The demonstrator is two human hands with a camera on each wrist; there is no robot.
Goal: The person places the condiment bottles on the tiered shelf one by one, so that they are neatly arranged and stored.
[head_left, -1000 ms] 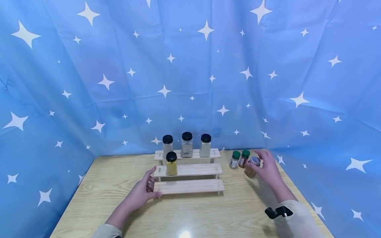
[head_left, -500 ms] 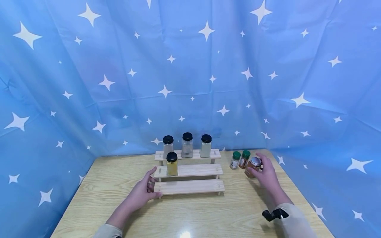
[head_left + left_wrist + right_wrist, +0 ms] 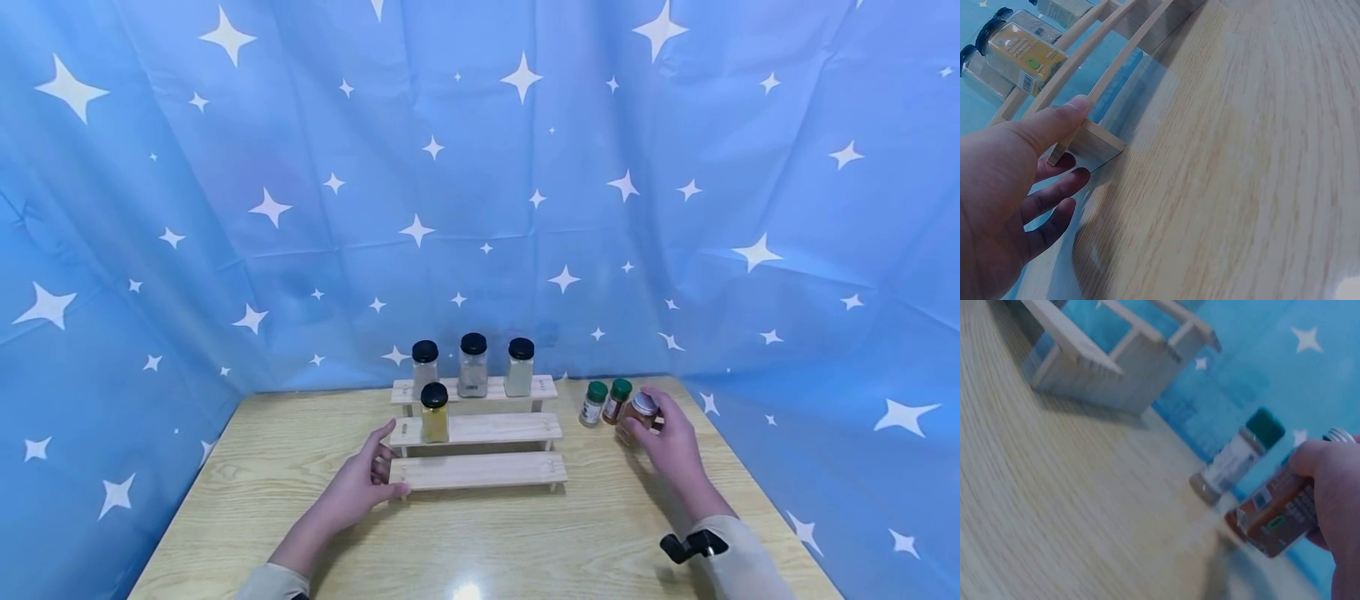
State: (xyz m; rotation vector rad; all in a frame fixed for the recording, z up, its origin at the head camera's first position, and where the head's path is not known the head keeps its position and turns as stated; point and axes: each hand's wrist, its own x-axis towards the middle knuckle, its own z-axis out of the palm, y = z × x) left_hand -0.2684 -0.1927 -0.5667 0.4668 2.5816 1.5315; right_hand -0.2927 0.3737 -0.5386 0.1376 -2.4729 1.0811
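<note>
A three-step wooden spice rack (image 3: 476,472) stands on the table. My left hand (image 3: 358,486) pinches the left end of its lowest step, thumb (image 3: 1075,109) on the front edge and the other fingers behind and beside it. My right hand (image 3: 671,437) holds a spice jar (image 3: 638,414) with a silver lid and reddish-brown contents, thumb and fingers round its sides. In the right wrist view this spice jar (image 3: 1277,512) leans, close over the table. Just left of it stand two green-capped spice bottles, one pale (image 3: 592,405) and one reddish (image 3: 617,402).
Three black-lidded jars stand on the top step, the middle one (image 3: 472,367) the tallest. A yellow-filled jar (image 3: 434,414) sits at the left of the middle step. Behind the wooden table (image 3: 480,542) hangs a blue star-patterned curtain (image 3: 480,192).
My right hand has closed round the silver-lidded spice jar, which now tilts slightly. My left hand stays at the rack's left end.
</note>
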